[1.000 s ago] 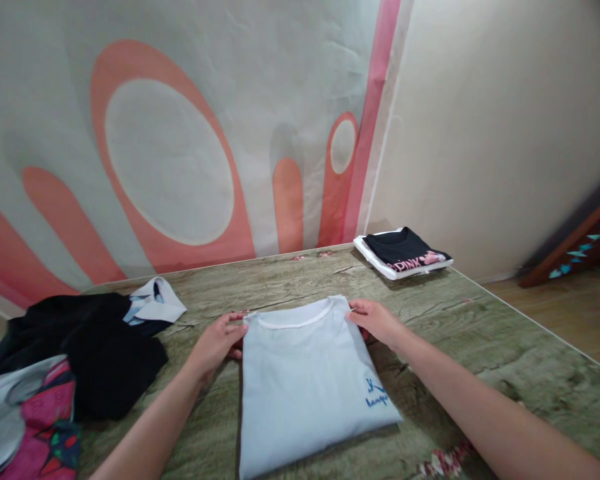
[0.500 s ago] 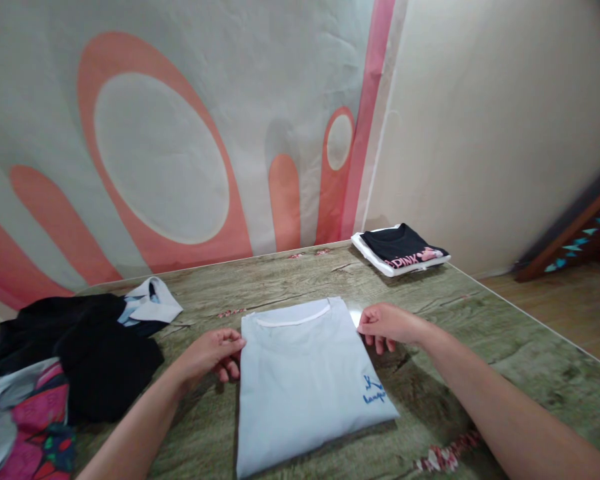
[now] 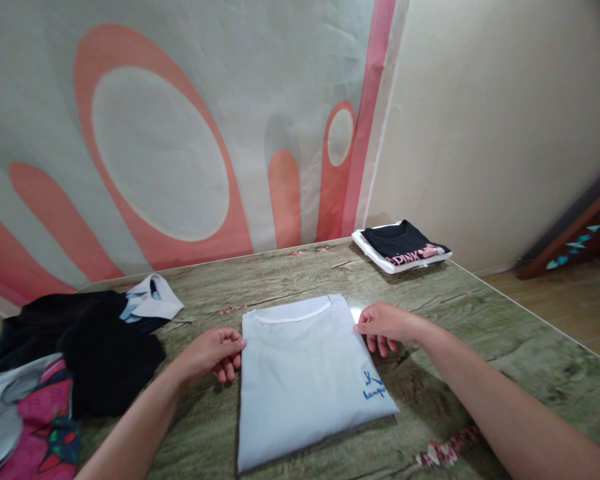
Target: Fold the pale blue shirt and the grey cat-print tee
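Observation:
A folded pale blue-white T-shirt point(image 3: 305, 373) lies flat on the table in front of me, its neckline toward the wall and a dark blue print near its right lower corner. My left hand point(image 3: 224, 355) pinches the shirt's left edge between thumb and forefinger, the other fingers curled below. On the opposite side, my right hand point(image 3: 380, 328) grips the right edge near the neckline in the same way. Both fingertips touch the cloth, and the shirt rests on the tabletop between them.
A wood-patterned table point(image 3: 280, 273) meets the wall at its far edge. Folded clothes with a black printed shirt point(image 3: 405, 243) on top sit at the far right corner. Loose black clothing point(image 3: 105, 353) with a white collar and a pink patterned garment point(image 3: 45, 420) lie at left.
Almost nothing differs. The view has shifted very slightly, and both hands stay at the shirt's side edges.

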`<state>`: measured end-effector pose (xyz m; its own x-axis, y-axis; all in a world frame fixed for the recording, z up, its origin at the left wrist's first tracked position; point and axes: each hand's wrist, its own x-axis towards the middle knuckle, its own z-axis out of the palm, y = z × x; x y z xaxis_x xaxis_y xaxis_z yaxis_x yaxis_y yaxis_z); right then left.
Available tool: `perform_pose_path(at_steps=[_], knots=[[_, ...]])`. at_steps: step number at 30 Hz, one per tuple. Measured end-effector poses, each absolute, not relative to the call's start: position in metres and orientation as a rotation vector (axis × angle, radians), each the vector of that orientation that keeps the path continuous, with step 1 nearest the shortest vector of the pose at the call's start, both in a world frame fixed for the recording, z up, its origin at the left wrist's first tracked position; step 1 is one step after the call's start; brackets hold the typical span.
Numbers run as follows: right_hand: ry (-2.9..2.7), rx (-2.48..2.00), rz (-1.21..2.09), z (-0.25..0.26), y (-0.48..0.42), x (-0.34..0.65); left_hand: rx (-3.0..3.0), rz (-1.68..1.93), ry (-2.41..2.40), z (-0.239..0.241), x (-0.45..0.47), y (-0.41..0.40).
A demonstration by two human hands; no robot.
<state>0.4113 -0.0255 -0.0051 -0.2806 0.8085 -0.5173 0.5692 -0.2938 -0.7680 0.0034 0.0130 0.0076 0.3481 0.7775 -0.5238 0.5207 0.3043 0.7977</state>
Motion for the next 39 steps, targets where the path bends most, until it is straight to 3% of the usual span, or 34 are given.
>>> perform_pose_path(at_steps=[10, 26, 39], knots=[[-1.780, -1.850, 1.405, 0.003, -0.033, 0.400, 1.339, 0.331, 1.264, 0.016, 0.009, 0.009], [-1.719, -1.771, 1.465, 0.006, -0.033, 0.403, 1.332, 0.201, 1.101, 0.018, -0.003, 0.010], [-1.707, -1.767, 1.464, 0.001, -0.031, 0.401, 1.814, 0.215, 1.207, 0.013, 0.009, 0.007]])
